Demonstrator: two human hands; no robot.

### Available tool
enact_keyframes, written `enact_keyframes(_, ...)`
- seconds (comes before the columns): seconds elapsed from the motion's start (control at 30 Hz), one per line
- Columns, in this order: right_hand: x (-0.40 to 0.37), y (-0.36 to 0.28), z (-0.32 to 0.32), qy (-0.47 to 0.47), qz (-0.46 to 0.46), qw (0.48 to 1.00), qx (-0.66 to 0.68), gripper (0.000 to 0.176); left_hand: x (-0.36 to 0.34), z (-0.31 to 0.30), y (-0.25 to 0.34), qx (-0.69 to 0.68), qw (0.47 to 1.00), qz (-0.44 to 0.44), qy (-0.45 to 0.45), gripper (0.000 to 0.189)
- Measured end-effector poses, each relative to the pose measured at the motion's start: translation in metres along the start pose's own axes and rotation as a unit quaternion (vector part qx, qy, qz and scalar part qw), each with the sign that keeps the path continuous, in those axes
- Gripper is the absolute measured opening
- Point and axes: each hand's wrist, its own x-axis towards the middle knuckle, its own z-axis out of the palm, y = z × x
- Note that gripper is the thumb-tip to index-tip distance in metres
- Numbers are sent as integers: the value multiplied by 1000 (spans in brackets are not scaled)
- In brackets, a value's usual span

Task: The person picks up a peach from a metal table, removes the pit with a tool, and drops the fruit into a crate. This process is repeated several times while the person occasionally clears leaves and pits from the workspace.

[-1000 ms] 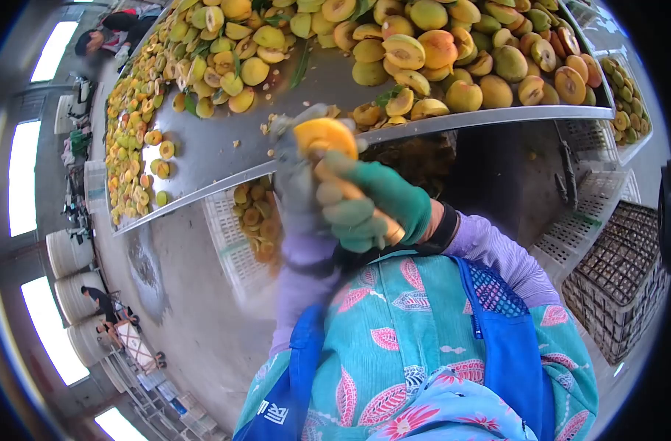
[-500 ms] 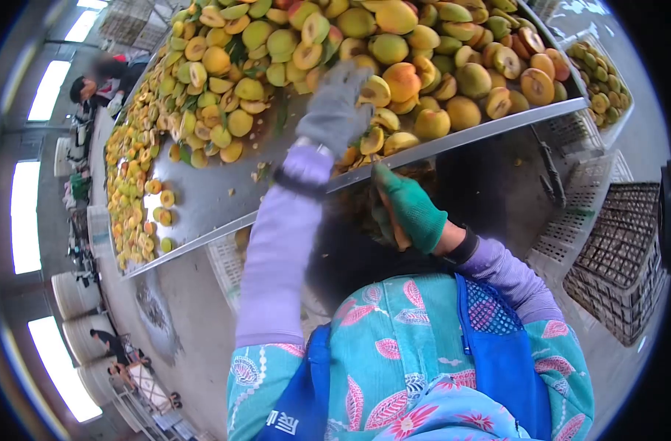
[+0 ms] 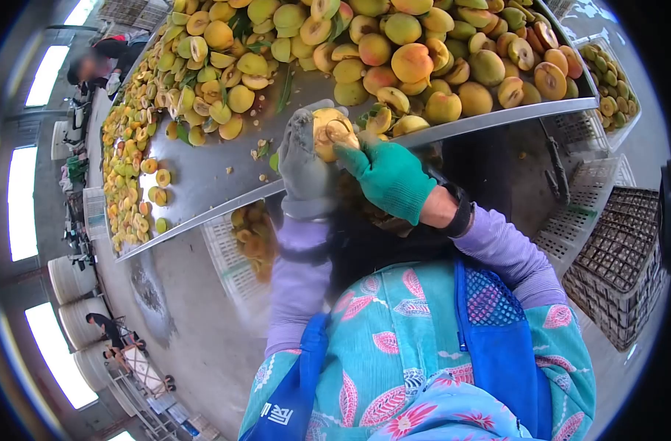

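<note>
In front of the tray's near edge, my left hand (image 3: pixel 305 158) in a grey glove is closed around a yellow peach (image 3: pixel 325 132). Its cut, moist-looking flesh faces my right hand. My right hand (image 3: pixel 394 176), in a green glove, is closed, with its thumb and fingertips against the peach. The small wooden-handled knife seen in that hand earlier is mostly hidden by the glove now. Just beyond both hands, whole and halved peaches (image 3: pixel 413 63) lie heaped on a metal tray (image 3: pixel 210 195), with some leaves among them.
The tray's raised metal rim (image 3: pixel 490 122) runs across in front of me. Below it stands a white crate (image 3: pixel 225 253) with fruit pieces. To the right are a brown lattice crate (image 3: pixel 615 242) and a basket of fruit (image 3: pixel 607 84). People (image 3: pixel 108 331) are at far left.
My left hand has come back from the heap toward me and now holds a peach. My right hand has moved up and left to meet it. The view has shifted slightly.
</note>
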Motion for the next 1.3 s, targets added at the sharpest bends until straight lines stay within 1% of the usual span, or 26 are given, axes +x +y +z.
enact_keyframes(0.03,-2,-2,1,-4,3,1000,6,43,0,-2,-1,-12,1000,-4,11,45)
enact_keyframes(0.13,0,-7,6,-31,32,998,34,42,0,-2,-5,144,983,104,44,39)
enact_keyframes(0.23,0,-2,23,-6,25,999,43,43,-3,7,-4,119,978,103,133,35)
enact_keyframes(0.3,-11,-19,26,-38,134,969,204,43,-6,7,-3,126,979,115,114,36)
enact_keyframes(0.37,-14,-22,24,-58,190,935,294,42,-4,7,-5,132,981,113,90,35)
enact_keyframes(0.43,-12,-11,25,-77,198,922,324,41,-2,1,-3,147,982,97,69,34)
enact_keyframes(0.53,-13,-12,18,-136,221,884,389,39,-5,-5,21,112,992,-10,-50,25)
enact_keyframes(0.57,-12,-10,20,-177,234,817,497,39,-4,-3,20,105,994,-17,-4,24)
enact_keyframes(0.6,-12,-8,26,-215,247,731,598,40,-4,0,17,99,994,-28,43,24)
enact_keyframes(0.63,-12,-8,29,-248,253,634,687,41,-2,1,15,91,991,-37,87,23)
enact_keyframes(0.67,-13,-9,30,-233,250,662,667,44,0,-1,12,138,987,7,79,22)
enact_keyframes(0.77,-17,-26,33,-102,285,817,490,44,0,6,9,138,990,13,37,23)
enact_keyframes(0.8,-16,-26,31,-122,297,780,537,44,1,7,10,108,994,0,18,23)
enact_keyframes(0.83,-16,-23,27,-186,290,723,598,44,0,8,13,79,997,-16,1,24)
enact_keyframes(0.9,-16,-13,16,-307,271,585,700,44,-5,10,20,19,998,-49,-30,26)
enact_keyframes(0.93,-14,-7,20,-330,241,589,697,44,-6,10,31,-16,991,-110,-73,31)
enact_keyframes(1.03,-10,-4,25,-438,178,467,747,43,-24,19,45,-157,972,-153,82,36)
enact_keyframes(1.07,-16,-6,22,-427,166,510,728,41,-35,11,49,-120,978,-110,127,31)
enact_keyframes(1.1,-21,-10,18,-411,214,559,688,41,-55,-8,55,-32,981,-35,187,27)
enact_keyframes(1.13,-25,-11,12,-393,257,606,642,42,-72,-32,62,79,963,20,257,24)
enact_keyframes(1.17,-28,-9,6,-372,297,649,594,42,-86,-63,71,193,931,34,308,22)
enact_keyframes(1.2,-26,11,13,-325,399,608,604,43,-98,-163,88,157,968,-55,186,21)
enact_keyframes(1.23,-26,20,16,-311,405,629,587,42,-87,-154,96,406,896,-36,177,22)
enact_keyframes(1.27,-30,27,18,-296,420,646,564,42,-82,-135,104,624,765,-20,161,24)
enact_keyframes(1.3,-30,31,16,-280,431,669,537,42,-69,-113,107,798,587,3,135,26)
